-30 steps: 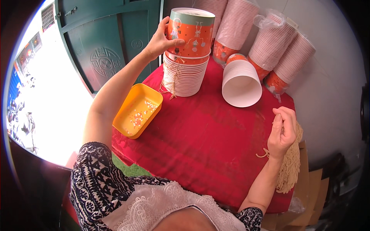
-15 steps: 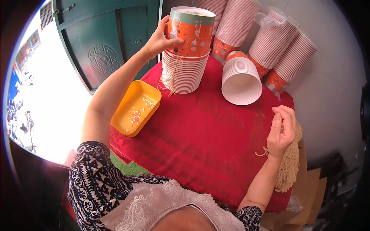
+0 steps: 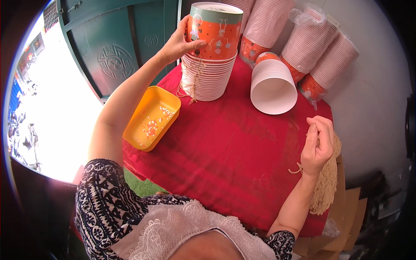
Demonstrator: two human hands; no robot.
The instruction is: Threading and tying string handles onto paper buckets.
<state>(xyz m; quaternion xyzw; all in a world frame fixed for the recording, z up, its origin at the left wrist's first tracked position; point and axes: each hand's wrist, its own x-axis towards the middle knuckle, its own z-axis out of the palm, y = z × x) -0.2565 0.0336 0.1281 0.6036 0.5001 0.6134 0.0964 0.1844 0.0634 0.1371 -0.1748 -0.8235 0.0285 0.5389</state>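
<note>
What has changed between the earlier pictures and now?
Little has changed. The left hand keeps its grip on the top cup of the stack, and the right hand still pinches string from the bundle. The yellow tray and lying cups have not moved.

A yellow tray (image 3: 151, 118) with small orange and white bits rests on the left edge of the table (image 3: 225, 156), which carries a red cloth. Sleeves of stacked cups (image 3: 323, 52) lean against the wall. A green door (image 3: 117, 47) stands behind.
</note>
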